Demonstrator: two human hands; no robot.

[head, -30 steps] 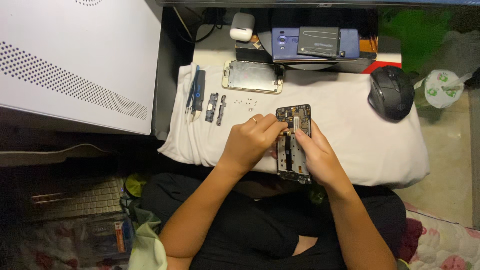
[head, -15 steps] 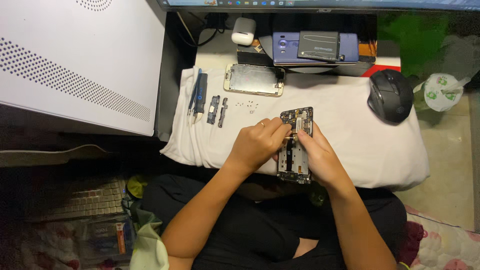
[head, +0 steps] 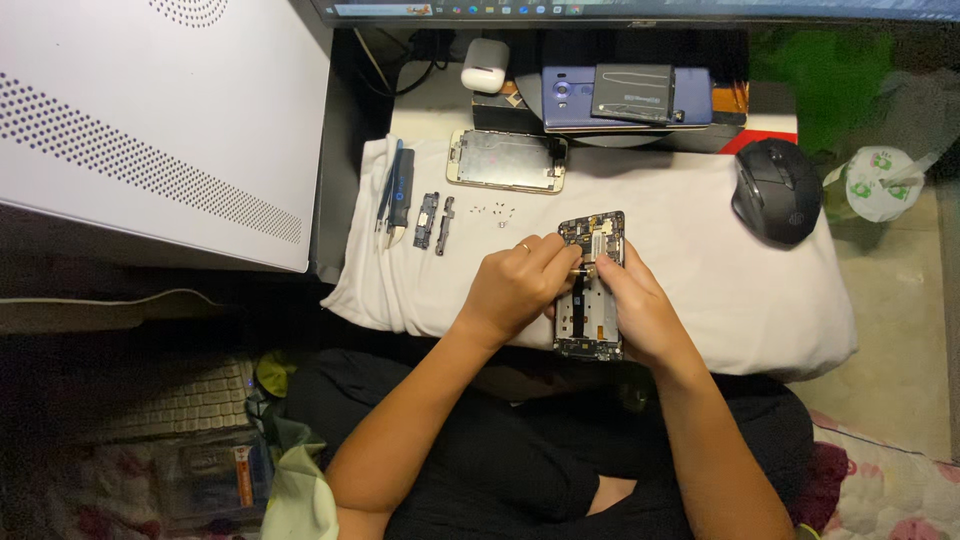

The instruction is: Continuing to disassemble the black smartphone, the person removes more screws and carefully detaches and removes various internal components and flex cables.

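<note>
The left hand [head: 518, 288] and right hand [head: 632, 310] cover the middle of the opened phone body [head: 592, 290], so what their fingertips pinch between them is too small to tell. The tiny screws [head: 492, 211] just beyond the left hand show only as specks. Far beyond both hands, the monitor [head: 640, 8] is cut off by the top edge. The white perforated case [head: 150, 120], left of the left hand, runs out of the picture.
</note>
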